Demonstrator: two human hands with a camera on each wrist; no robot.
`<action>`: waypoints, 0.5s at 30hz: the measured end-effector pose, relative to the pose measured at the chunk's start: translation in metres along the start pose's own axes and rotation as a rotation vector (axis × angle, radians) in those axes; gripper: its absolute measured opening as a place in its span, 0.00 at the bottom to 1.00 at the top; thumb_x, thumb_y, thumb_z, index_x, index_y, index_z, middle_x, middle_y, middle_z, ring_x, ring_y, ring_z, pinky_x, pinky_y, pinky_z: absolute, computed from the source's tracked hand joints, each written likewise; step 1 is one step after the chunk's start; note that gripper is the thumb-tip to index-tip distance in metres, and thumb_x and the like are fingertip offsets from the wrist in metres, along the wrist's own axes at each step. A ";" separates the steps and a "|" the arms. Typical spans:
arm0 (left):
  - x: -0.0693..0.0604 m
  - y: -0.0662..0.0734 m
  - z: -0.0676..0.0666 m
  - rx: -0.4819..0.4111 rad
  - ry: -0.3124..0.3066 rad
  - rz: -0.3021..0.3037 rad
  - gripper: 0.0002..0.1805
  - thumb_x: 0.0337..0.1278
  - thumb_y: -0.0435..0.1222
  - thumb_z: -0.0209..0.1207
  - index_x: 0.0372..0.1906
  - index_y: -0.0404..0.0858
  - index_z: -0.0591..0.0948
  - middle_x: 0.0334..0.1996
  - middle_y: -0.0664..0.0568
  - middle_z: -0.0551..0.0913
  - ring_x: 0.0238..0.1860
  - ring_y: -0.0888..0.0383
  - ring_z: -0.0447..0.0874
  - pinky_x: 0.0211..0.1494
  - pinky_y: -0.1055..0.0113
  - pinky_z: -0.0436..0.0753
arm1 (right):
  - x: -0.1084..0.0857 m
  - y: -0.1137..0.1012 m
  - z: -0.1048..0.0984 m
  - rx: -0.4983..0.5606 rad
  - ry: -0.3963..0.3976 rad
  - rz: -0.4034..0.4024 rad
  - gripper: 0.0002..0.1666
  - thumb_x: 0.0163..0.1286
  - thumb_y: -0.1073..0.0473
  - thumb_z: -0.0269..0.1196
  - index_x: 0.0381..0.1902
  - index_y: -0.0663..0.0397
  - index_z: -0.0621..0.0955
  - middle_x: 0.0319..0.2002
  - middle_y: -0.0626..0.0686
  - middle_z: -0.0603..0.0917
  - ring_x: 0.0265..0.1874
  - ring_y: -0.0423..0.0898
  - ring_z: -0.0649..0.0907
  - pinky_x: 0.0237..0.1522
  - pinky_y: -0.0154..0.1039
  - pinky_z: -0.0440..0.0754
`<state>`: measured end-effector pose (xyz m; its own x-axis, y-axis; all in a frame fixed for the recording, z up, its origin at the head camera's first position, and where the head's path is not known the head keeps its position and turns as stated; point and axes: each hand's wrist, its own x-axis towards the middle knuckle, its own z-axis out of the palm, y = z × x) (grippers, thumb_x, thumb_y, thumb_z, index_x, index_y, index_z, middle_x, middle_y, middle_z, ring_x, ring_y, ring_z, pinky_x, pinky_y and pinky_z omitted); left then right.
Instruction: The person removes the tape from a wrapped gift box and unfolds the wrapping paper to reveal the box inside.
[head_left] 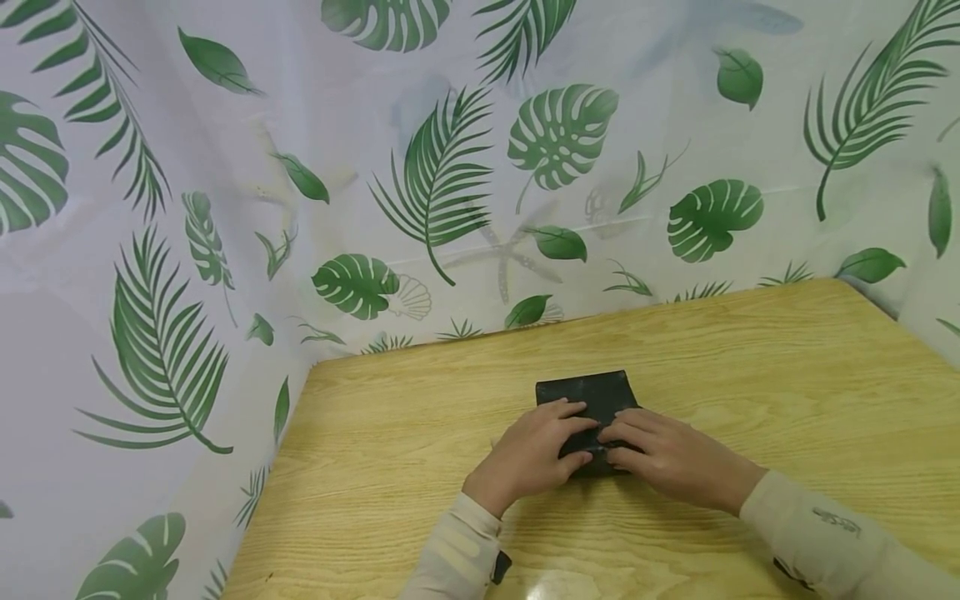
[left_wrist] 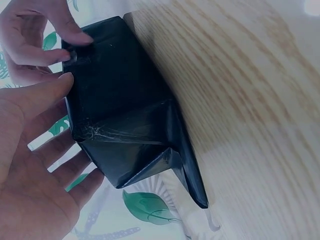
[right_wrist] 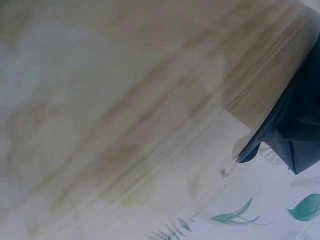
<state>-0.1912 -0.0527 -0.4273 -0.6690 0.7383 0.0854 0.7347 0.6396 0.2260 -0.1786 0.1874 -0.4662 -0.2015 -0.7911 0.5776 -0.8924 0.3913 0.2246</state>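
The cloth (head_left: 562,208) hangs beyond both hands; the table (head_left: 390,442) lies beneath. The black pack (head_left: 588,388) is under their fingers. The left hand (head_left: 532,450) touches it, fingers spread. The right hand (head_left: 663,458) bends its fingers on it; I cannot tell whether they pinch. Folding or sealing seems underway; next probably calls for 1 hand steadying, 1 closing the loose flap (left_wrist: 186,172) near the left fingertips.
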 end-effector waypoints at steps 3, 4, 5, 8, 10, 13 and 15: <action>-0.001 0.000 -0.001 -0.003 -0.003 -0.001 0.24 0.72 0.47 0.60 0.67 0.44 0.79 0.71 0.49 0.71 0.73 0.52 0.66 0.74 0.60 0.67 | 0.000 0.001 0.002 -0.009 0.002 -0.010 0.30 0.87 0.53 0.37 0.36 0.49 0.84 0.47 0.50 0.83 0.47 0.46 0.83 0.48 0.43 0.84; 0.000 0.000 -0.001 -0.003 -0.003 -0.001 0.24 0.72 0.47 0.60 0.68 0.44 0.79 0.72 0.49 0.71 0.74 0.52 0.66 0.74 0.60 0.67 | 0.000 0.001 0.003 -0.012 0.001 -0.009 0.30 0.87 0.53 0.37 0.36 0.49 0.84 0.47 0.50 0.83 0.47 0.46 0.83 0.48 0.43 0.84; 0.000 -0.001 0.000 -0.004 -0.003 -0.002 0.24 0.72 0.47 0.60 0.67 0.44 0.79 0.72 0.49 0.71 0.74 0.52 0.66 0.74 0.60 0.66 | -0.001 0.001 0.003 -0.017 -0.005 -0.003 0.30 0.87 0.53 0.36 0.36 0.49 0.84 0.47 0.50 0.83 0.47 0.46 0.83 0.49 0.43 0.84; 0.000 -0.001 0.000 -0.004 0.000 -0.004 0.24 0.72 0.47 0.60 0.67 0.44 0.79 0.72 0.49 0.71 0.74 0.52 0.66 0.74 0.60 0.67 | -0.002 0.000 0.005 -0.015 -0.014 0.014 0.30 0.87 0.52 0.36 0.37 0.50 0.84 0.47 0.50 0.83 0.48 0.46 0.82 0.49 0.42 0.83; 0.000 -0.001 0.001 -0.002 0.004 -0.002 0.24 0.72 0.47 0.60 0.67 0.44 0.79 0.71 0.49 0.72 0.73 0.52 0.67 0.74 0.60 0.67 | -0.002 -0.001 0.006 -0.011 -0.020 0.030 0.30 0.87 0.52 0.36 0.39 0.50 0.83 0.47 0.49 0.83 0.48 0.46 0.82 0.49 0.41 0.83; 0.000 -0.001 0.001 0.004 0.009 0.003 0.24 0.71 0.46 0.61 0.67 0.43 0.79 0.71 0.49 0.72 0.73 0.52 0.67 0.73 0.61 0.67 | -0.001 -0.002 0.006 0.006 -0.012 0.051 0.28 0.87 0.51 0.37 0.40 0.52 0.83 0.47 0.49 0.83 0.47 0.45 0.81 0.48 0.40 0.83; 0.000 -0.001 0.001 0.006 0.011 0.004 0.24 0.71 0.47 0.61 0.66 0.43 0.80 0.71 0.49 0.72 0.73 0.52 0.67 0.73 0.61 0.67 | -0.001 -0.002 0.007 0.024 0.004 0.062 0.27 0.87 0.51 0.38 0.41 0.53 0.83 0.47 0.49 0.82 0.46 0.45 0.81 0.47 0.40 0.83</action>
<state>-0.1917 -0.0531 -0.4289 -0.6676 0.7383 0.0967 0.7377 0.6382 0.2202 -0.1792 0.1838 -0.4726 -0.2551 -0.7640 0.5926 -0.8879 0.4278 0.1694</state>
